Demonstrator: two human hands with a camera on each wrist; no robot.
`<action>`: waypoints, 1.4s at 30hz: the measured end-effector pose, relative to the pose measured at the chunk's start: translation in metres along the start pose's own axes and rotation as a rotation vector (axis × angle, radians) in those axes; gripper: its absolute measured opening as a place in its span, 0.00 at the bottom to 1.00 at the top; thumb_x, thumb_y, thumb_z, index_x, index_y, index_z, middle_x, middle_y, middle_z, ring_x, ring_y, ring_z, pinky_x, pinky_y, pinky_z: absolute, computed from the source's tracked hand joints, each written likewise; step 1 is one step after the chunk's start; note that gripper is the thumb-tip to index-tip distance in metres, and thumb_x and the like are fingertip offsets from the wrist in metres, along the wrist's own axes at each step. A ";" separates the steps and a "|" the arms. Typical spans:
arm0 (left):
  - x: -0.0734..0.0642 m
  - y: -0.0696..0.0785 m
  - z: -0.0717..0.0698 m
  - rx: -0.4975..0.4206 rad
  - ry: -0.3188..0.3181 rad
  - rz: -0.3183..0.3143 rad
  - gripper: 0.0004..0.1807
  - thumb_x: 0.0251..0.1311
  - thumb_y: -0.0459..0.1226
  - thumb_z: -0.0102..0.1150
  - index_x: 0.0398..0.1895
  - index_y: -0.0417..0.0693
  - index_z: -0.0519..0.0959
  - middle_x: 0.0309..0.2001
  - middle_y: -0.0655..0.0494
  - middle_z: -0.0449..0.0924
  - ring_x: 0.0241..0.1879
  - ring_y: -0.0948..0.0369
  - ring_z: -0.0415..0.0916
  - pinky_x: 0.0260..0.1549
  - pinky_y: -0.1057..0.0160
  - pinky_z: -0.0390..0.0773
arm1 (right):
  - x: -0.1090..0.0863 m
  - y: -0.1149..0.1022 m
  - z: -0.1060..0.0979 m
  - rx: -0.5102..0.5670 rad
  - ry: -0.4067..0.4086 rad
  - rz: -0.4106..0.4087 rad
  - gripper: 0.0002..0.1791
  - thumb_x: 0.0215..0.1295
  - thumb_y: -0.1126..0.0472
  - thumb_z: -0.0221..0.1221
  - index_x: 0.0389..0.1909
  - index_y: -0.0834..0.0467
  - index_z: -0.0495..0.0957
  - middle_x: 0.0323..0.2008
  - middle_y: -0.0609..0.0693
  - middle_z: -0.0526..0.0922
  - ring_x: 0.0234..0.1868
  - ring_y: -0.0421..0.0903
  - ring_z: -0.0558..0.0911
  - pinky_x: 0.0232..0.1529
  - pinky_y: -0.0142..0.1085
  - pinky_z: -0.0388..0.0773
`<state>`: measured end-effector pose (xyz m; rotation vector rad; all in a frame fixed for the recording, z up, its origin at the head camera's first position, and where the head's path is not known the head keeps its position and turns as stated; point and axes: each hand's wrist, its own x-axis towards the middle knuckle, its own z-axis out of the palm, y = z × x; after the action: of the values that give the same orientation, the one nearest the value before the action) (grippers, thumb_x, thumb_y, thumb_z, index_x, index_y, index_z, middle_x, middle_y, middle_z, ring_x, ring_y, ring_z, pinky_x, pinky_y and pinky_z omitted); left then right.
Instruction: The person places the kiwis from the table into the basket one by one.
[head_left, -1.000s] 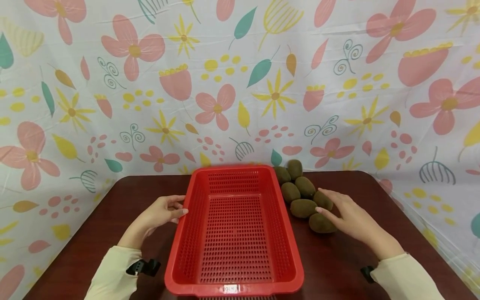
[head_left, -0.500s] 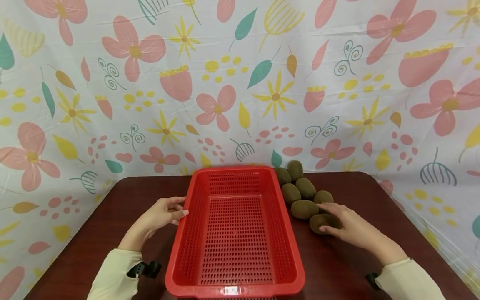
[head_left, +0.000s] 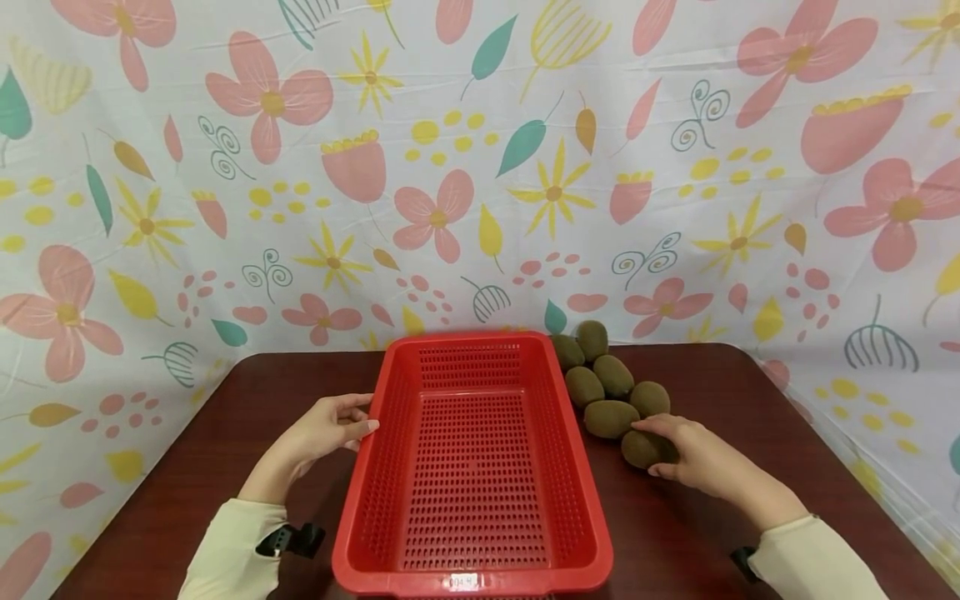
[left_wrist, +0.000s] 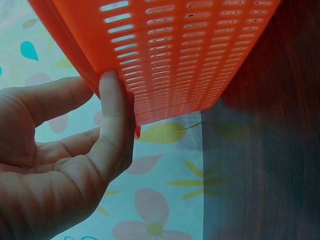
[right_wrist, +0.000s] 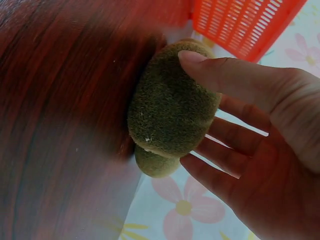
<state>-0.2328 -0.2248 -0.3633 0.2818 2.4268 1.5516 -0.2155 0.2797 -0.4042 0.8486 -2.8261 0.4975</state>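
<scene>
A red plastic basket [head_left: 471, 582] with slotted walls stands in the middle of the table, its inside bare. My left hand [head_left: 324, 433] pinches the basket's left rim between thumb and fingers, as the left wrist view shows on the basket wall [left_wrist: 165, 55]. At the basket's right, my right hand [head_left: 701, 457] has its thumb and fingers around the nearest kiwi [head_left: 643, 450], which still lies on the table. In the right wrist view the thumb lies on this fuzzy brown kiwi [right_wrist: 172, 102], with the fingers on its far side.
Several more kiwis [head_left: 611, 419] lie clustered along the basket's right side, back to the table's far edge. The dark wooden table [head_left: 247, 417] meets a flower-printed cloth [head_left: 450, 275] behind and at both sides.
My right hand has come down from above the kiwis, and its thumb and fingers have closed around the nearest one. The left hand and basket hold their places.
</scene>
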 end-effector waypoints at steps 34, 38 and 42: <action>-0.002 0.004 0.001 -0.038 -0.009 -0.008 0.32 0.67 0.34 0.56 0.70 0.31 0.58 0.33 0.44 0.77 0.31 0.52 0.81 0.34 0.55 0.84 | 0.016 -0.009 -0.024 0.024 -0.033 -0.086 0.27 0.47 0.61 0.73 0.50 0.64 0.78 0.46 0.53 0.82 0.46 0.51 0.81 0.43 0.45 0.80; -0.002 0.005 0.001 -0.034 -0.011 -0.005 0.33 0.67 0.34 0.55 0.71 0.31 0.57 0.33 0.44 0.77 0.31 0.52 0.81 0.34 0.55 0.84 | 0.021 -0.013 -0.031 0.029 -0.020 -0.088 0.28 0.48 0.61 0.73 0.51 0.64 0.78 0.45 0.52 0.82 0.44 0.49 0.81 0.42 0.44 0.80; -0.003 0.005 0.001 -0.032 -0.009 0.001 0.33 0.67 0.34 0.55 0.70 0.31 0.57 0.33 0.44 0.77 0.31 0.52 0.81 0.33 0.55 0.84 | 0.026 -0.017 -0.038 0.034 -0.005 -0.093 0.27 0.48 0.61 0.73 0.50 0.64 0.78 0.45 0.51 0.82 0.42 0.46 0.80 0.40 0.42 0.80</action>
<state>-0.2295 -0.2229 -0.3588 0.2838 2.3934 1.5840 -0.2260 0.2664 -0.3580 0.9833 -2.7748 0.5324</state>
